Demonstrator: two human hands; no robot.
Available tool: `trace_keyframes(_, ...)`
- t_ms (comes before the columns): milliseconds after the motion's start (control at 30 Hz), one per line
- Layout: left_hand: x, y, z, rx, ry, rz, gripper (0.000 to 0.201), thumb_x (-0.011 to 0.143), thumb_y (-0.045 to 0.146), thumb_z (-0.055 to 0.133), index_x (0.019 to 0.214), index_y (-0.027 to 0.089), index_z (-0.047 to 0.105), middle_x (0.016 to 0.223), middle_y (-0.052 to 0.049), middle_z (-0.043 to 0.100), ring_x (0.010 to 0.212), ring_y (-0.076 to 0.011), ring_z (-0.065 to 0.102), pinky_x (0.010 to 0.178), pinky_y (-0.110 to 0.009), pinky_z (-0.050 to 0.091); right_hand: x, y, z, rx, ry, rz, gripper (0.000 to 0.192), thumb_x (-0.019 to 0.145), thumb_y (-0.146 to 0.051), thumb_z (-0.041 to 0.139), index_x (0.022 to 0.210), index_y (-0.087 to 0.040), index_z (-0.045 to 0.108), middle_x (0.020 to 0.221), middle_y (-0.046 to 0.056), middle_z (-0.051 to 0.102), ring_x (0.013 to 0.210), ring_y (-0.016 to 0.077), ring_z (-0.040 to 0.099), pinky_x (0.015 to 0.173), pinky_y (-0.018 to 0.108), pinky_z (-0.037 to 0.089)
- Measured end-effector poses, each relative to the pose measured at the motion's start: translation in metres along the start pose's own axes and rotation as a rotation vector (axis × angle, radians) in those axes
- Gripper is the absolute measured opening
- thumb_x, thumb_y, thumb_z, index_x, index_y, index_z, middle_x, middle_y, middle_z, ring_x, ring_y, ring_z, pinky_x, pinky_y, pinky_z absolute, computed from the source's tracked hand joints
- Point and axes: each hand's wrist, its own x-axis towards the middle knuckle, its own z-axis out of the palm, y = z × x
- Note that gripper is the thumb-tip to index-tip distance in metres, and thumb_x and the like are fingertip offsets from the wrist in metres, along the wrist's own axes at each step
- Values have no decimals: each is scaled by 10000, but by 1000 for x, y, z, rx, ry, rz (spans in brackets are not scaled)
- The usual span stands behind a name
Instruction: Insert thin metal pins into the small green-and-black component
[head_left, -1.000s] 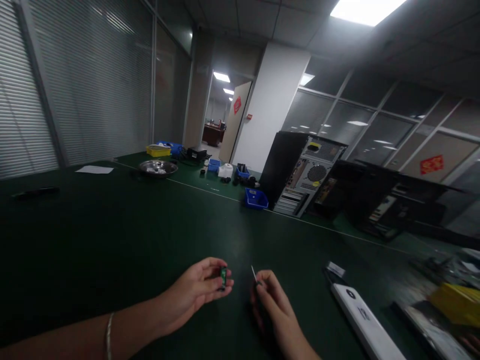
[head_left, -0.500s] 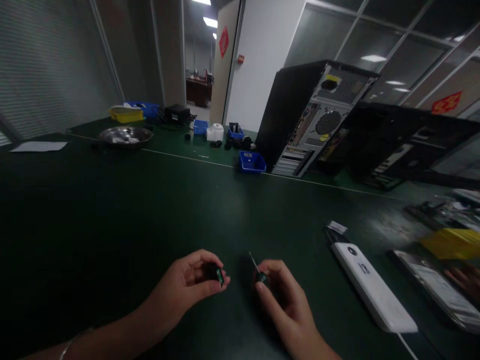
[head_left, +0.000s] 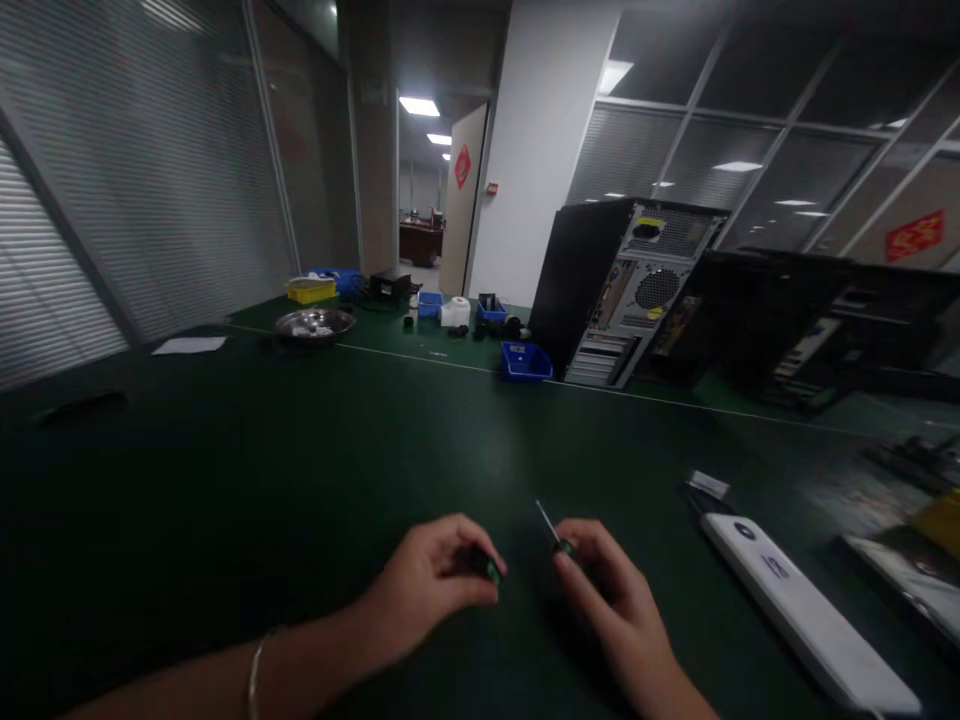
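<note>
My left hand pinches a small dark green part between thumb and fingers, low over the dark green table. A bracelet sits on that wrist. My right hand grips a small screwdriver whose thin metal shaft points up and to the left. The two hands are close together, a short gap between the part and the screwdriver tip.
A long white flat device lies to the right of my right hand. Farther back stand an open computer tower, a blue bin, a metal bowl and a sheet of paper. Yellow and grey items lie at the right edge.
The view swung about while both hands stayed close together. My left hand turned the small part, so less of its green face shows now. The screwdriver stays in my right hand.
</note>
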Motion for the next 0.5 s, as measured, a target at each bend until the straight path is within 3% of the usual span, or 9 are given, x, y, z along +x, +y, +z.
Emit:
trace_keyframes(100, -3, 10, 3, 6, 108, 92, 238, 632, 94, 733, 824, 153, 606, 899, -42, 685, 929, -196, 621, 847, -324, 455, -1, -9, 1, 9, 29, -43, 241, 845, -392, 565, 963, -184, 578, 812, 34, 601, 743, 181, 585, 635, 252, 471)
trace_keyframes(233, -8, 4, -1, -41, 96, 54, 246, 659, 135, 730, 849, 145, 574, 910, -59, 684, 833, -187, 633, 754, -322, 483, -6, -10, 3, 0, -20, -83, 210, 861, -373, 554, 952, -188, 592, 857, 34, 625, 809, 194, 599, 735, 282, 475)
trace_keyframes(500, 3, -2, -8, -73, 66, 45, 272, 679, 98, 704, 943, 130, 646, 930, -63, 686, 898, -203, 629, 802, -335, 480, -2, -2, 4, -65, -178, -126, 308, 881, -336, 556, 1167, -227, 589, 1101, 83, 645, 1032, 231, 594, 896, 325, 483)
